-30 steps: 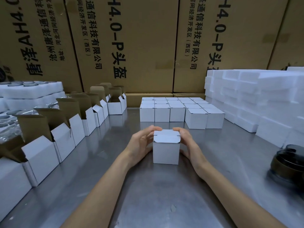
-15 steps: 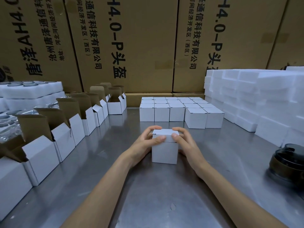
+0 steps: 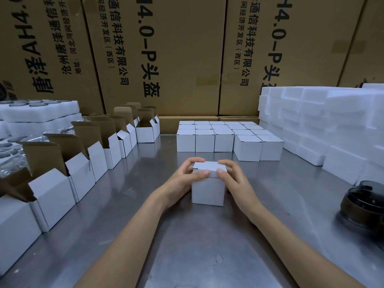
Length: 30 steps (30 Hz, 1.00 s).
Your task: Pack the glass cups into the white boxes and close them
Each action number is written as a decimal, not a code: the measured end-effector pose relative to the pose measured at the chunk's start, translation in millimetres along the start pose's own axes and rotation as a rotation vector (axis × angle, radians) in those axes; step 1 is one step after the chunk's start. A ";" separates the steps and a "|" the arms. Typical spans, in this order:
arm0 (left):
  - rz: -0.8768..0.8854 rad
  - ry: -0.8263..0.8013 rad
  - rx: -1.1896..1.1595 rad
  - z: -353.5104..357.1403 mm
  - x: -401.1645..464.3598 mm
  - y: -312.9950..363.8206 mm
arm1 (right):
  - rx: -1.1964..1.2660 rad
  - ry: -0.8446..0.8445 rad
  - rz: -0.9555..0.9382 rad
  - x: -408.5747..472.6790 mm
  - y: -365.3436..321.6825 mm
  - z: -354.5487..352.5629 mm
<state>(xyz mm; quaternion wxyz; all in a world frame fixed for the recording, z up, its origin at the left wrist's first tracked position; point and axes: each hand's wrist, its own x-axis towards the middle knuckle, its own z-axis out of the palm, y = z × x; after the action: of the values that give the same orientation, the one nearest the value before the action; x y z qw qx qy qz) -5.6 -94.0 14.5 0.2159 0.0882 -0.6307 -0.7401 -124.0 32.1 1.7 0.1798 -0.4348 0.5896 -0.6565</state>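
Both hands, left hand and right hand, grip the white box at centre worktop; thumbs should press the lid flat, tuck seated squarely.

I work at a brushed steel table that dully reflects the overhead light. Tall brown cartons printed with black Chinese characters wall off the far edge. White foam blocks are stacked along my right, beside a dark round container.
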 end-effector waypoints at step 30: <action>0.096 0.453 0.727 9.8 37.0 -23.6 | -0.441 0.626 0.212 48.1 31.0 -58.3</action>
<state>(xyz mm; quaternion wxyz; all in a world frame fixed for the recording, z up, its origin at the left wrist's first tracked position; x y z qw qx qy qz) -47.4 -98.6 -1.4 0.3381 0.2892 -0.7905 -0.4209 -205.0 24.7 -5.6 -0.0394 -0.1786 0.7842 -0.5929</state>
